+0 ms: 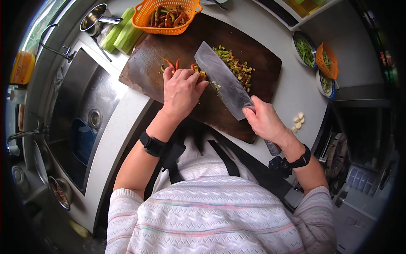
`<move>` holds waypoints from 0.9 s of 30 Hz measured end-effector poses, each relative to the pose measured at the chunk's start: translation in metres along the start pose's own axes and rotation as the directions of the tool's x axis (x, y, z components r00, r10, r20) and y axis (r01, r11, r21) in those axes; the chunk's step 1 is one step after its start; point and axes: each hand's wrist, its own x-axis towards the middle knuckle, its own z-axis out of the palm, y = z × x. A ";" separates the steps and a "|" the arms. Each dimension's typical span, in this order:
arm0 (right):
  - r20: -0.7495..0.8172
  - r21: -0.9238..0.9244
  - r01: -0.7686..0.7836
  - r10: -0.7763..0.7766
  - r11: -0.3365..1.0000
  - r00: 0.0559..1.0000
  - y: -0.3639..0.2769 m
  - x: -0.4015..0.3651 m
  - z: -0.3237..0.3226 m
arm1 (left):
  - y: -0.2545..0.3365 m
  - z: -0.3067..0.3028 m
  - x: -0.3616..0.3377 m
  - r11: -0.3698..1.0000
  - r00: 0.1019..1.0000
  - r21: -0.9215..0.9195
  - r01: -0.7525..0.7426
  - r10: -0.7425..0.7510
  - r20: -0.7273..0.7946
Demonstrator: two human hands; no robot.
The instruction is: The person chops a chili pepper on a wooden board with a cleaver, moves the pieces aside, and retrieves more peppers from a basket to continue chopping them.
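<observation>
My right hand [265,120] is wrapped round the handle of a broad cleaver [222,78], its blade angled over the dark wooden cutting board [262,55]. Under the curled fingers of my left hand [182,89] lies a small bunch of red and yellow chili peppers [172,64], pressed to the board, their tips poking out beyond the knuckles. To the right of the blade spreads a heap of chopped peppers [237,67], green, red and yellow. A few cut bits lie close to the blade's left side.
An orange basket [146,29] of peppers stands at the board's far edge, beside peeled green stalks [122,36] and a steel pot [91,19]. The sink [91,80] is on the left. Bowls of cut greens [303,51] and garlic cloves [298,120] sit on the right.
</observation>
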 end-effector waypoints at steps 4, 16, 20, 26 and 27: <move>0.000 -0.099 0.052 -0.052 0.994 0.999 -0.004 0.008 -0.004 | -0.001 -0.004 -0.004 1.000 0.997 0.013 -0.019 0.018 0.076; 0.066 -0.301 0.094 -0.078 0.949 0.995 -0.008 0.002 -0.004 | -0.014 -0.004 -0.006 0.995 0.997 -0.060 -0.078 0.076 -0.034; 0.080 -0.391 0.107 -0.082 0.914 0.993 -0.012 -0.001 -0.003 | -0.016 0.000 -0.007 0.993 0.993 -0.071 -0.095 0.089 -0.083; 0.063 -0.379 0.098 -0.080 0.920 0.995 -0.015 -0.001 -0.012 | -0.013 0.003 -0.005 0.995 0.989 -0.035 -0.089 0.084 -0.125; 0.063 -0.380 0.099 -0.081 0.920 0.995 -0.016 -0.001 -0.013 | -0.013 0.004 -0.005 0.995 0.988 -0.035 -0.089 0.084 -0.126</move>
